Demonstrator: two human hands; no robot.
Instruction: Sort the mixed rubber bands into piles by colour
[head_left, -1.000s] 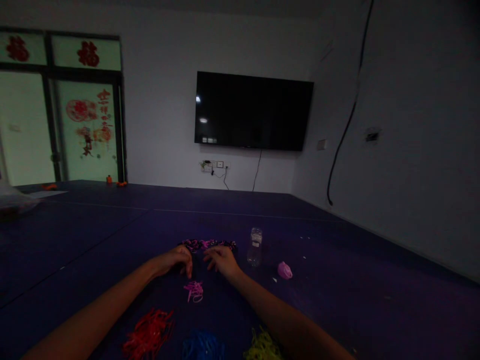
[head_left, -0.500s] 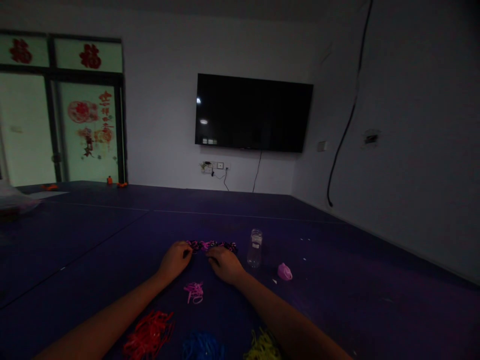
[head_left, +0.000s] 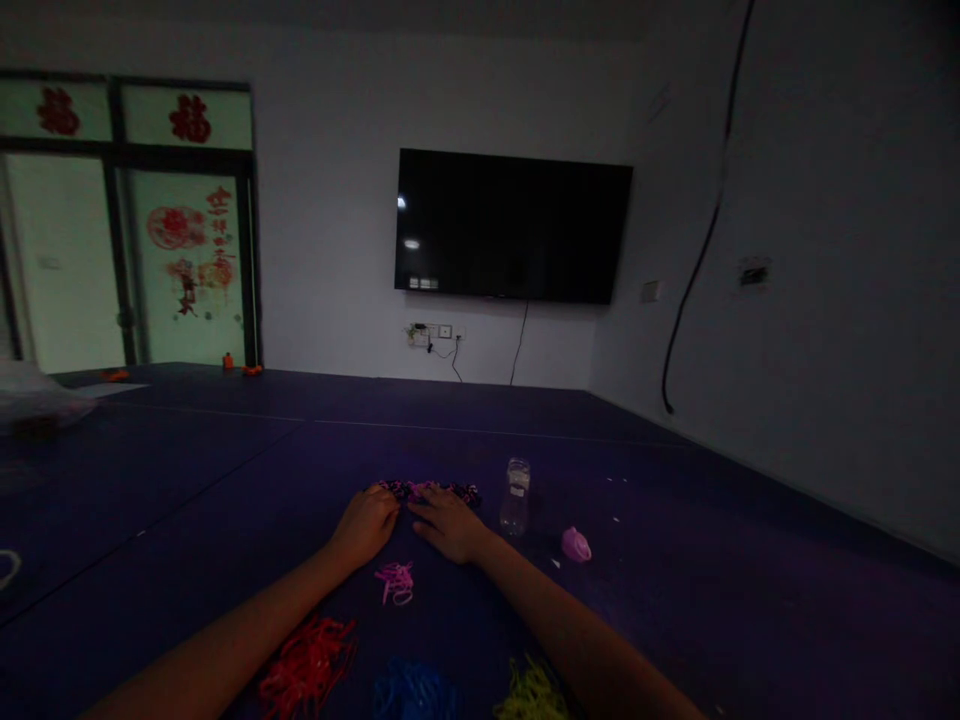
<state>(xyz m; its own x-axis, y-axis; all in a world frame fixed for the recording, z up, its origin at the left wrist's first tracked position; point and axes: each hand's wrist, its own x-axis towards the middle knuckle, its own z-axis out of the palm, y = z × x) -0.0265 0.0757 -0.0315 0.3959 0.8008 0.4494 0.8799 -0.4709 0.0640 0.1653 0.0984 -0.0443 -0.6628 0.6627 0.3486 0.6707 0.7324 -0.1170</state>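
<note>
A strip of linked pink and black bands (head_left: 427, 490) lies across the purple surface in front of me. My left hand (head_left: 367, 522) rests palm down at its left end, fingers lying close together and partly hidden from view. On the strip's near side, my right hand (head_left: 450, 524) lies flat with fingers stretched and slightly apart, the fingertips touching the middle of the strip. Closer to me, between the forearms, is a small pile of pink bands (head_left: 396, 582). Nearer still are piles of red bands (head_left: 309, 665), blue bands (head_left: 416, 690) and yellow bands (head_left: 531, 692).
Right of the strip stands a clear bottle (head_left: 515, 500). A pink rounded object (head_left: 576, 544) lies beyond it, with small white scraps around. A clear plastic bag (head_left: 37, 395) sits far left. The purple surface (head_left: 712, 580) runs to the wall below a television (head_left: 514, 228).
My left hand has gone from hanging fingers, through a curled grip at the strip's left end, to lying flat there. My right hand's fingers have straightened onto the strip. The view has shifted slightly left.
</note>
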